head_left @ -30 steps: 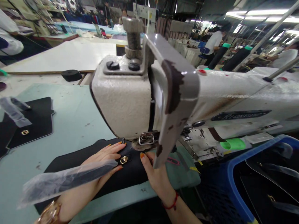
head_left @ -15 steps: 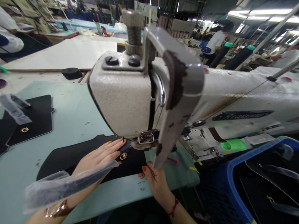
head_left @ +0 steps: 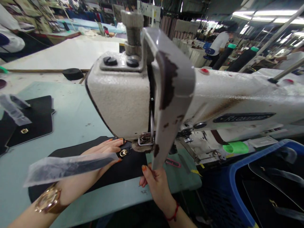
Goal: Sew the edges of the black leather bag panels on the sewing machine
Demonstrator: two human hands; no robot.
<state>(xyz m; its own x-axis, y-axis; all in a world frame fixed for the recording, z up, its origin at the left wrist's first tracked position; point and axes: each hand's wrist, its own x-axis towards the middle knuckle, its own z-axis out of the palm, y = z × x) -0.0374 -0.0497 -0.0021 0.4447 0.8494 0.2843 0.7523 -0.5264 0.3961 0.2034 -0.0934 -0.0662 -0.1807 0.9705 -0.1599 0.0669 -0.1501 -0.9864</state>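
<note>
My left hand (head_left: 103, 148) lies flat on a black leather-like panel (head_left: 133, 166), fingers stretched toward the needle area of a sewing machine (head_left: 118, 98). Beside its fingertips, a gold clasp (head_left: 123, 153) sits on the panel. A strap wrapped in clear plastic (head_left: 71, 168) crosses over this hand and wrist. Near the panel's right edge is my right hand (head_left: 158, 185), its fingers curled and pinched below the machine's chipped metal guard (head_left: 175, 79). Whatever those fingers hold is hidden. The needle itself cannot be made out behind the guard.
Another black panel with a clasp (head_left: 35, 115) lies at left on the pale green table (head_left: 71, 104). At right stands a blue basket (head_left: 234, 177) containing black panels. A pink-handled tool (head_left: 173, 162) lies behind my right hand. People work in the background.
My left forearm and the wrapped strap have shifted, uncovering the wristwatch more. The panel has turned slightly under my left hand. The machine's take-up lever has dropped. My right hand is slightly further left.
</note>
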